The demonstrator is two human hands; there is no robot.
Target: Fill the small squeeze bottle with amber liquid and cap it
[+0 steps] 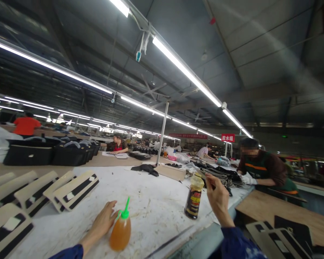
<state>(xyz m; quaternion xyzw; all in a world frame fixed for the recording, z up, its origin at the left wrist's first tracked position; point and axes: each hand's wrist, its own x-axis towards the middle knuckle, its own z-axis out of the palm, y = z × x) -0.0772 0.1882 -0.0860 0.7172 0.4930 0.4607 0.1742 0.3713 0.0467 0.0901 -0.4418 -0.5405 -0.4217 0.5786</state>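
My left hand (104, 221) lies flat on the white, stained table cover (153, 201), fingers apart, just left of an amber squeeze bottle with a green nozzle (120, 230). It holds nothing. My right hand (218, 199) is raised above the table's right edge with fingers curled; whether it pinches anything is unclear. It hovers just right of a dark bottle with a yellow cap (194, 196). Both forearms wear blue sleeves.
Beige panels with black strips (75, 189) lie fanned at left. Black bags (48, 151) stand behind them. A person in white gloves (261, 169) works by a pile of dark pieces (224, 174). A wooden bench (280, 212) with more panels sits at right.
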